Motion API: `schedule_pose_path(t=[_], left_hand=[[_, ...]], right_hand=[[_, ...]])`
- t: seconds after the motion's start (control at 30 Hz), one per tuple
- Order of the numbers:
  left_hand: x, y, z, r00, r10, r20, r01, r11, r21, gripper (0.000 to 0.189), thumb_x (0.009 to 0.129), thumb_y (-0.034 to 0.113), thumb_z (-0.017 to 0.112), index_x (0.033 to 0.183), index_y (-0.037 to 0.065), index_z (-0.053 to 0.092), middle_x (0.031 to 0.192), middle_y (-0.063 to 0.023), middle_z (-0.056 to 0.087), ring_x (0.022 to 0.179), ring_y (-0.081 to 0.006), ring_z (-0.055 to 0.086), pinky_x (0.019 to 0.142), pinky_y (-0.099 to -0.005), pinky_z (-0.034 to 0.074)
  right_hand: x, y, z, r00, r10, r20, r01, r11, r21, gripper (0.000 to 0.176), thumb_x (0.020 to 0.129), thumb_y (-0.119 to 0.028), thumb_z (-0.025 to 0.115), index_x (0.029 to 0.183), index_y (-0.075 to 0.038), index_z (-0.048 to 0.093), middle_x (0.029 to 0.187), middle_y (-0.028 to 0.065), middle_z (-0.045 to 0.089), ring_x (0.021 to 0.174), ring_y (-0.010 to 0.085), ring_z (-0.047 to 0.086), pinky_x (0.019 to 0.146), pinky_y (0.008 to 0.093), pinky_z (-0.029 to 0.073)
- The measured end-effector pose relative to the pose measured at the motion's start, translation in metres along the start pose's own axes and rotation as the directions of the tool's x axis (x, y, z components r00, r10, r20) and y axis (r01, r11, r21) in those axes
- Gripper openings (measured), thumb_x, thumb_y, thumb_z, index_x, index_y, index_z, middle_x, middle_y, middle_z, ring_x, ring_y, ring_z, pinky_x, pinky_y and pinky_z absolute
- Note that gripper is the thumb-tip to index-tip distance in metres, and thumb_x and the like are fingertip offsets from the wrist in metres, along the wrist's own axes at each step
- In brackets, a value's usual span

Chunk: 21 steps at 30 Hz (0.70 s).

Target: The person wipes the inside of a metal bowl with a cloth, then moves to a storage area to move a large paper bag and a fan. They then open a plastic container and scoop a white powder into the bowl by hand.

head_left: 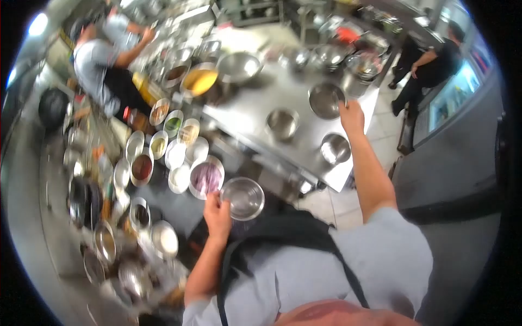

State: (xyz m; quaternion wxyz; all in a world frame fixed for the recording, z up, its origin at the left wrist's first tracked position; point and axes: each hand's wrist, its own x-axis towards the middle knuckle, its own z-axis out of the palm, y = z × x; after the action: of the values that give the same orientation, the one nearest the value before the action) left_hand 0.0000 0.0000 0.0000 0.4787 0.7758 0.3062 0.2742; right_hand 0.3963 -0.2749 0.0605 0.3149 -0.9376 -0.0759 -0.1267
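My left hand [217, 218] is closed on the rim of a metal bowl [244, 200], held in front of my apron. A white bowl of sliced purple onion or something like it [206, 177] sits just beyond that hand. My right hand [352, 116] reaches out over the steel table [312, 155], its fingers closed on the edge of another metal bowl [325, 101]. Two more metal bowls stand on this table: one [282, 124] to the left of my right hand, the other [335, 149] below it near the corner.
Several white bowls of ingredients, one with red contents [142, 167], crowd the left counter. A bowl of yellow liquid [200, 81] and a large steel bowl [238, 67] stand farther back. People work at the upper left; a person in black [435, 68] is at the right.
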Motion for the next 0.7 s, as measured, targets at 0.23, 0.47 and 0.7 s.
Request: schedule_pose_path(t=[0.23,0.47,0.7], left_hand=[[0.090,0.037,0.193,0.948,0.011,0.319,-0.023,0.999,0.036,0.021,0.083,0.013,0.066,0.077,-0.005,0.057,0.075,-0.0131,0.058,0.069,-0.0215,0.054,0.069,-0.0367,0.047],[0.094,0.051,0.264,0.943,-0.056,0.328,0.049,0.998,0.031,0.027,0.096,0.021,0.058,0.085,-0.003,0.055,0.075,-0.0114,0.054,0.069,-0.0202,0.049,0.065,-0.0382,0.044],[0.075,0.040,0.233,0.877,-0.242,0.414,0.302,0.950,-0.084,0.030,0.103,0.030,0.047,0.109,0.002,0.055,0.103,-0.0099,0.063,0.093,-0.0169,0.061,0.082,-0.0313,0.045]], right_hand=[[0.099,0.193,0.044,0.879,0.336,0.339,-0.432,0.861,0.269,0.045,0.084,-0.039,0.062,0.088,0.004,0.071,0.088,0.0230,0.070,0.078,0.0351,0.069,0.079,0.0421,0.053],[0.056,0.239,-0.023,0.881,0.355,0.314,-0.461,0.796,0.392,0.036,0.094,-0.033,0.061,0.112,-0.002,0.063,0.093,0.0103,0.069,0.079,0.0185,0.067,0.067,0.0314,0.054],[-0.092,0.373,-0.012,0.684,0.722,0.106,-0.695,0.600,0.396,0.029,0.086,-0.024,0.062,0.100,0.001,0.069,0.079,0.0126,0.070,0.071,0.0216,0.069,0.063,0.0344,0.054]])
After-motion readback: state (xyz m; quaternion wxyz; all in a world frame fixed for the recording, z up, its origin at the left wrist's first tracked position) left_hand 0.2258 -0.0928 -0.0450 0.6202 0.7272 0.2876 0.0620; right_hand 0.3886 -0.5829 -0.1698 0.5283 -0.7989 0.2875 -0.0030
